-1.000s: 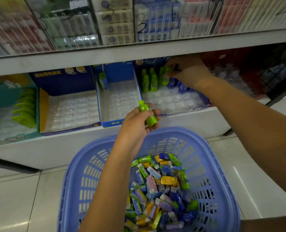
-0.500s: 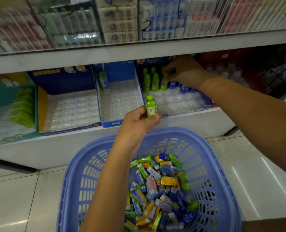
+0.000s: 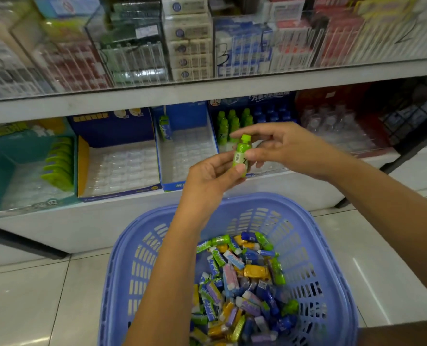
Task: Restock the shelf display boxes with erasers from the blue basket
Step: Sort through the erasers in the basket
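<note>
We observe both hands meeting above the blue basket [image 3: 132, 258], in front of the lower shelf [image 3: 82, 222]. The left hand [image 3: 207, 182] pinches the lower body of 1 green bottle-shaped eraser [image 3: 240, 156] between thumb and curled fingers. The right hand [image 3: 290, 148] has its thumb against the eraser's side and its forefinger curved at the cap; its other fingers are loosely bent. The eraser stands upright, label towards us, and is held in the air just in front of the right-hand display box [image 3: 267, 99]. That box carries rows of green bottle erasers [image 3: 223, 126] and blue bottle erasers [image 3: 270, 116] at its rear. The middle display box [image 3: 190, 156] shows a clear tray with 1 carton-shaped eraser [image 3: 164, 127] upright in its back left corner. The left display box [image 3: 117, 168] shows only its clear tray. A teal box [image 3: 5, 171] at far left holds a row of green items [image 3: 57, 166] that we cannot identify. The basket sits on the tiled floor [image 3: 32, 295] and contains a heap of mixed erasers [image 3: 242, 278] in green, blue, yellow, pink and purple.
</note>
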Demonstrator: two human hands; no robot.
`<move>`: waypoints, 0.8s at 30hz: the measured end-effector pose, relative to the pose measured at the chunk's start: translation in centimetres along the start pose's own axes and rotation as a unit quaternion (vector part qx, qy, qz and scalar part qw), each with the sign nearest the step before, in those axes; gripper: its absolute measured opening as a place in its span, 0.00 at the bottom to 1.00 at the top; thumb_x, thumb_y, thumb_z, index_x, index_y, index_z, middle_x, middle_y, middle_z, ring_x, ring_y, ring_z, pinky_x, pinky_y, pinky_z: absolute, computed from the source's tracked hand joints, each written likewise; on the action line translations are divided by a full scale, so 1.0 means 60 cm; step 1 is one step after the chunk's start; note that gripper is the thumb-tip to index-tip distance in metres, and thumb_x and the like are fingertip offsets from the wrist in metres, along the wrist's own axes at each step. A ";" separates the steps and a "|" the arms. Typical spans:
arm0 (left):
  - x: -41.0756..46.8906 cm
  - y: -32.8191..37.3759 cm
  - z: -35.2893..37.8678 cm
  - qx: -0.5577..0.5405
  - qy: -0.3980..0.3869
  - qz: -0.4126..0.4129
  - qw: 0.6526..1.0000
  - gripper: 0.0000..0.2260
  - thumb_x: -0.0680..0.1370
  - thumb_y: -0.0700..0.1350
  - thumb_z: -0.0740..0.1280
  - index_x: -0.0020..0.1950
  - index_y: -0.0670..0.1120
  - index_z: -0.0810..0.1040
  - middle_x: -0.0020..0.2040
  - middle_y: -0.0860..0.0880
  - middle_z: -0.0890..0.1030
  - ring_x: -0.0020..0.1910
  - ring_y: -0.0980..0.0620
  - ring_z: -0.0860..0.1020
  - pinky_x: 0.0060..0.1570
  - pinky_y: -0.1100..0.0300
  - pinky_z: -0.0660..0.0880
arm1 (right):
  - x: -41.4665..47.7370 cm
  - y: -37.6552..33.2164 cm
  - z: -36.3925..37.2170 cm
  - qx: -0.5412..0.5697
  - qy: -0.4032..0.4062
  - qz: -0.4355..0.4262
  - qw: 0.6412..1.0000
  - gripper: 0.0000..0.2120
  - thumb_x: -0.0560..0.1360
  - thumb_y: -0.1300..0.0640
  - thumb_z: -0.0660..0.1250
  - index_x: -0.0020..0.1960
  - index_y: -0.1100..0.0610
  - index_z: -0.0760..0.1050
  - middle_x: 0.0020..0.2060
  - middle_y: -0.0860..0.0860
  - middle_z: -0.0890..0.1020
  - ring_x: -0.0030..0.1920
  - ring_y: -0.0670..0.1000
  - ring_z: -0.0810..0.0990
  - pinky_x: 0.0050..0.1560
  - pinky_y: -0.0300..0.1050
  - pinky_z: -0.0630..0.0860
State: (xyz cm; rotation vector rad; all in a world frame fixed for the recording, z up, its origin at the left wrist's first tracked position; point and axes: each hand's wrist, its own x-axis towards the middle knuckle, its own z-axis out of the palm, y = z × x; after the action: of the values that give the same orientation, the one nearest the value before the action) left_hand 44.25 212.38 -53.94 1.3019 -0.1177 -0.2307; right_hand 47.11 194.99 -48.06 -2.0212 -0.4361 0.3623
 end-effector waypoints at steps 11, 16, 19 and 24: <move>0.008 -0.023 -0.005 0.180 0.097 0.037 0.978 0.11 0.81 0.43 0.62 0.62 0.47 0.75 0.57 0.53 0.79 0.58 0.54 0.78 0.58 0.66 0.74 | 0.039 0.014 -0.021 0.016 0.110 0.004 0.994 0.10 0.70 0.59 0.73 0.51 0.54 0.81 0.41 0.49 0.85 0.40 0.40 0.83 0.42 0.27 0.76; 0.008 -0.047 -0.018 0.495 0.098 0.086 0.859 0.18 0.80 0.42 0.62 0.70 0.45 0.69 0.68 0.47 0.72 0.66 0.50 0.71 0.60 0.66 0.66 | 0.117 0.042 -0.012 -0.197 0.157 0.023 0.968 0.17 0.71 0.55 0.73 0.59 0.57 0.79 0.54 0.53 0.82 0.51 0.46 0.79 0.47 0.24 0.68; 0.008 -0.058 -0.021 0.538 0.076 0.086 0.835 0.20 0.80 0.40 0.62 0.72 0.44 0.68 0.69 0.47 0.71 0.68 0.49 0.68 0.66 0.63 0.64 | 0.147 0.056 0.004 -0.288 0.115 0.022 0.950 0.20 0.73 0.53 0.71 0.63 0.57 0.77 0.58 0.56 0.80 0.56 0.51 0.77 0.48 0.28 0.63; 0.011 -0.060 -0.030 0.545 0.068 0.104 0.829 0.19 0.79 0.39 0.63 0.70 0.43 0.70 0.68 0.46 0.72 0.67 0.49 0.70 0.66 0.61 0.65 | 0.163 0.063 0.014 -0.314 0.098 0.006 0.944 0.19 0.74 0.53 0.70 0.63 0.58 0.77 0.57 0.59 0.79 0.59 0.56 0.75 0.56 0.39 0.70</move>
State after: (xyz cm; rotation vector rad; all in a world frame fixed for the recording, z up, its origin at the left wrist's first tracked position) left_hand 44.88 213.02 -57.91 2.4271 -0.2943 0.1659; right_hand 56.02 198.39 -52.50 -2.6509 -0.4495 0.0162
